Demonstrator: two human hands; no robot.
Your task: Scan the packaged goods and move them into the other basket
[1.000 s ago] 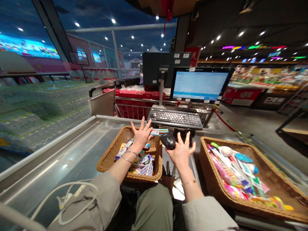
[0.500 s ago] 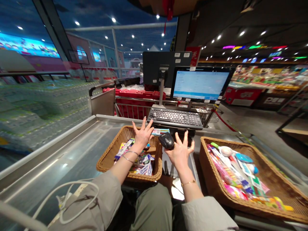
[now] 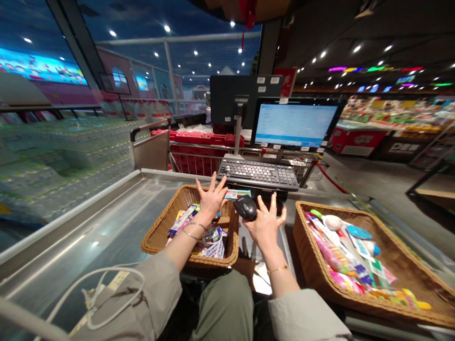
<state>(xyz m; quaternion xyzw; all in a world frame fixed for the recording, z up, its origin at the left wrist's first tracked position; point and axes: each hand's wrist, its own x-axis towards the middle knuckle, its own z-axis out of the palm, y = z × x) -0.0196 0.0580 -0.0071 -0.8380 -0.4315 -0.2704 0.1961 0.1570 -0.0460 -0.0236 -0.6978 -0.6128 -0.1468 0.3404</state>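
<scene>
My left hand (image 3: 211, 204) is open with its fingers spread, above a wicker basket (image 3: 151, 241) of small packaged items. Just beyond its fingertips lies a thin blue packet (image 3: 237, 194) with a barcode label; whether the hand touches it is unclear. My right hand (image 3: 265, 225) is also open, palm down, fingers apart. Beside its thumb is a black barcode scanner (image 3: 245, 207), its rounded head toward the left hand. The thumb overlaps the scanner's lower edge in view, and I cannot tell whether they touch. The scanner's handle is hidden.
A black keyboard (image 3: 258, 171) and a lit monitor (image 3: 295, 124) stand ahead. At the right, a second wicker basket (image 3: 302, 255) holds several colourful packages. A metal counter (image 3: 103, 227) extends left, with a pale cable (image 3: 106, 268) near its front. A shopping cart stands behind.
</scene>
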